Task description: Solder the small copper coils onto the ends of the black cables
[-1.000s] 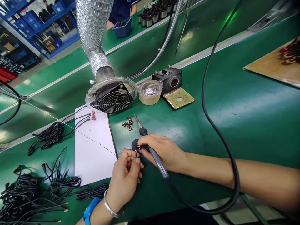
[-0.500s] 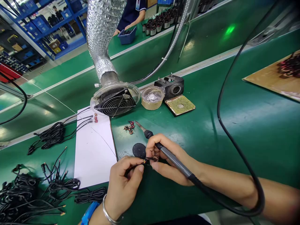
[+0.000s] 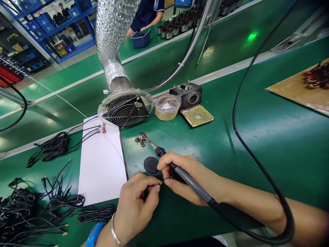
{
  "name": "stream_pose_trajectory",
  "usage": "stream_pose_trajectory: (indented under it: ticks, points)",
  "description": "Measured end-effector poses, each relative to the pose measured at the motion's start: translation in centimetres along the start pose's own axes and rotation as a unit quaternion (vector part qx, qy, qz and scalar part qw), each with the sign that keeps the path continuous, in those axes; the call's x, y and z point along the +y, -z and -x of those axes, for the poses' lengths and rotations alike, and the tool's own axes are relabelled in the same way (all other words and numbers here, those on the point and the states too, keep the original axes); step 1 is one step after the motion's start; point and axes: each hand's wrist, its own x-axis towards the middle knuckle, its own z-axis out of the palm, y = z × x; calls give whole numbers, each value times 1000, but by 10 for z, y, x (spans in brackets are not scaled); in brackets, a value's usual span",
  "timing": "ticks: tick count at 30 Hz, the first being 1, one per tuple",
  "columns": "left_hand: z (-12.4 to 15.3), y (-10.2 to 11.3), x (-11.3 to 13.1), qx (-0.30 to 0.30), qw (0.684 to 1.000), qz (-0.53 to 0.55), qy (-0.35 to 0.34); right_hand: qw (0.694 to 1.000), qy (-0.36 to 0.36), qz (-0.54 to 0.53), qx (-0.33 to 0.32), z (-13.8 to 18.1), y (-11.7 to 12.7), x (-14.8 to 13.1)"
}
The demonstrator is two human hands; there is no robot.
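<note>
The left hand pinches a small part between thumb and forefinger, low over the bench. The right hand meets that part with its fingertips while gripping the iron like a pen, tip beside a heap of coils. A black disc lies just beyond the 2 hands, paper to its left, then the fan, tin and stand

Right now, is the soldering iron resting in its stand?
No, the right hand holds the soldering iron over the green mat, well apart from the black stand.
</note>
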Motion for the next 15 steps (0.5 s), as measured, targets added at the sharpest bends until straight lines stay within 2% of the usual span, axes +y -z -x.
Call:
stream_pose_trajectory:
  ticks: [7, 15]
  points:
    - [0, -1, 2, -37, 999, -22, -25, 995, 41, 83, -42, 0, 6, -7]
    - [2, 0, 2, -84, 993, -54, -69, 982, 19, 135, -128, 1, 13, -16]
